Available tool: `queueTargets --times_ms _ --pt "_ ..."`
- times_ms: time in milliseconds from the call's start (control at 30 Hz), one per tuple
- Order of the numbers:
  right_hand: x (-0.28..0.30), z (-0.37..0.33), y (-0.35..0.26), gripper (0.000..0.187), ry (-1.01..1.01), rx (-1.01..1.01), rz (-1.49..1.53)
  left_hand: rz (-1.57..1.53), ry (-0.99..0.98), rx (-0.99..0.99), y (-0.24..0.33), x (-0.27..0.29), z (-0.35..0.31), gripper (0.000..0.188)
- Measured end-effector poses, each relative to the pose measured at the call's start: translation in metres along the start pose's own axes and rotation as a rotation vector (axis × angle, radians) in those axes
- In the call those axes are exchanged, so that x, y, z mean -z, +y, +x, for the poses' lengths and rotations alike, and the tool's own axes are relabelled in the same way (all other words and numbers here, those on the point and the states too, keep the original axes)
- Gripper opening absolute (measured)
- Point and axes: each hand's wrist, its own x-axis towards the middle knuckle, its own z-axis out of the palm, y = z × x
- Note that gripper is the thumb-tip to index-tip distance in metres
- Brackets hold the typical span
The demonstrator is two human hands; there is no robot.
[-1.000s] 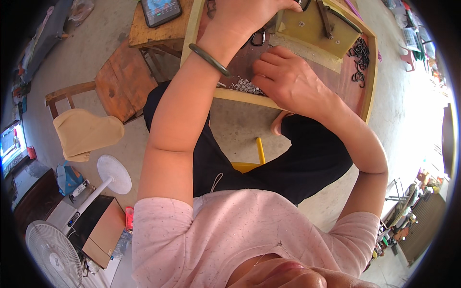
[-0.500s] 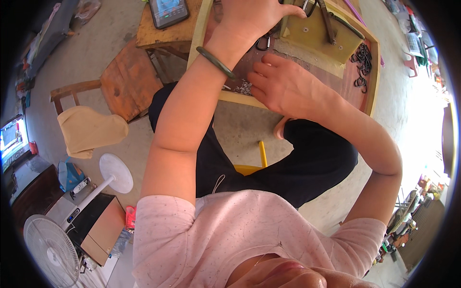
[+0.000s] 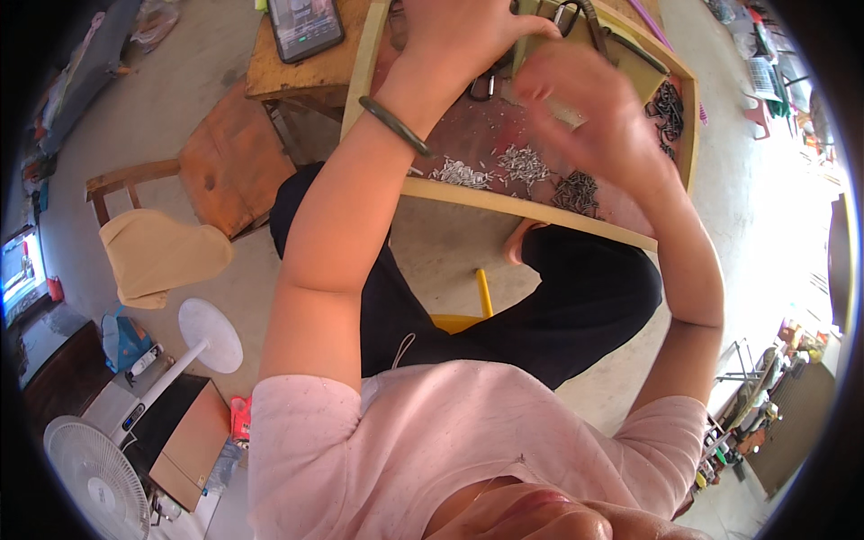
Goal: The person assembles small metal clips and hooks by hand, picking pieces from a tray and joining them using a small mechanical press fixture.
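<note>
My left hand (image 3: pixel 463 31) is over the far left part of a wooden-rimmed tray (image 3: pixel 531 209), its thumb stretched to the right. Its fingers are cut off by the upper edge, so any grip is hidden. My right hand (image 3: pixel 594 112) hovers over the tray's right half, smeared by motion. Near my left thumb is a black carabiner (image 3: pixel 567 16), and another carabiner (image 3: pixel 483 87) lies below that hand. Small silvery pins (image 3: pixel 463 174) lie in heaps along the near side, beside a darker heap of small metal parts (image 3: pixel 576 193).
Black metal clips (image 3: pixel 667 108) lie along the tray's right side. A phone (image 3: pixel 306 29) rests on a wooden table (image 3: pixel 292 79) at the left. Below it stand a wooden chair (image 3: pixel 232 162) and a white fan (image 3: pixel 94 481).
My right hand has risen up and right from the tray's near side, uncovering the heaps of small parts. My left hand has hardly moved; the whole view has shifted slightly.
</note>
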Motion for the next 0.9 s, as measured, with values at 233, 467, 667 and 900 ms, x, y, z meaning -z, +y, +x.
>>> queueTargets --times_ms 233,467,667,900 --pt "0.027 0.007 0.036 0.012 0.276 -0.227 -0.178 0.027 -0.047 0.034 0.001 0.0 -0.001 0.057" --pt "0.016 0.016 0.054 0.017 0.309 -0.09 -0.292 0.026 -0.028 -0.006 0.0 0.0 -0.001 0.055" --pt "0.018 0.018 0.054 0.018 0.276 -0.063 -0.305 0.019 -0.023 -0.005 -0.001 0.001 -0.002 0.055" --pt "0.02 0.026 0.038 0.016 0.26 -0.025 -0.466 0.046 -0.036 0.001 0.0 0.001 -0.002 0.053"
